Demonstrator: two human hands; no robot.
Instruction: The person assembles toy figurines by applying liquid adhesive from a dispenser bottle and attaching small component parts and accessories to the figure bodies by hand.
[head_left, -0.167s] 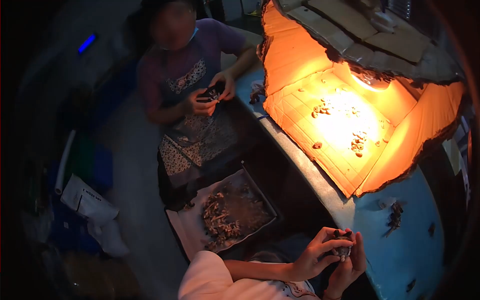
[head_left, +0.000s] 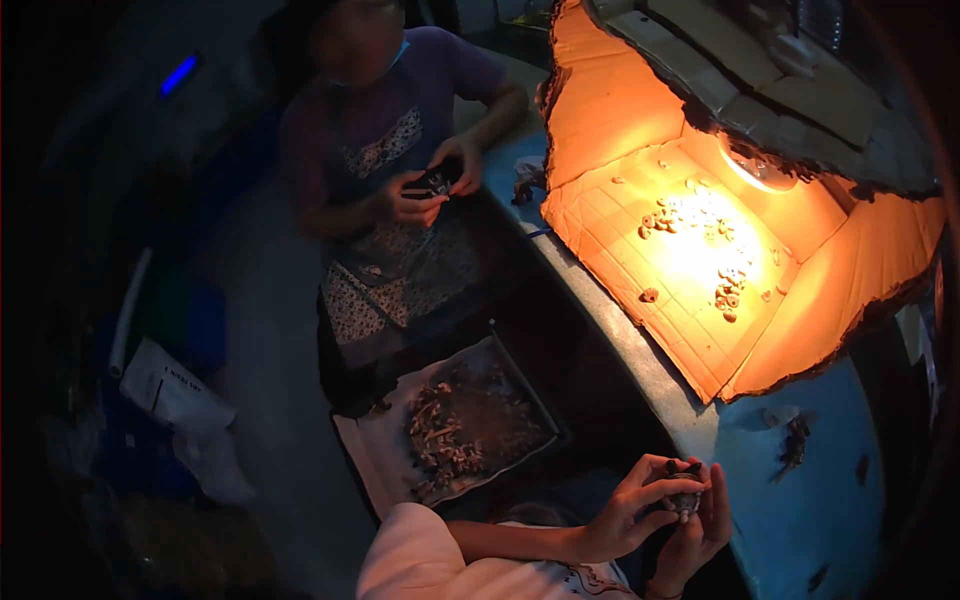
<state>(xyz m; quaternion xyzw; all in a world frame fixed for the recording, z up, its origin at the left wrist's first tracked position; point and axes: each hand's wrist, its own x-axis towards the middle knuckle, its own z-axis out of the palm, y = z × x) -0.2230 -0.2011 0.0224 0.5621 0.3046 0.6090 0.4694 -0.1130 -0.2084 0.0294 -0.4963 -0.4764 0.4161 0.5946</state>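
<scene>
Blue desk (head_left: 800, 530) spreads right of the right grip (head_left: 706, 528), which with the left grip (head_left: 625, 508) clasps a small dark-tipped piece (head_left: 683, 500) near the desk's edge, a cardboard box (head_left: 870, 265) (lamplit orange inside) beyond them, dim floor (head_left: 268, 340) leftward.

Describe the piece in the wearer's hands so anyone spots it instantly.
Find the glowing cardboard box, then look below it to the left hand and right hand. The small rounded piece sits between them. Unlike the dark cluster on the blue table, it's held, with two dark points on top.
</scene>
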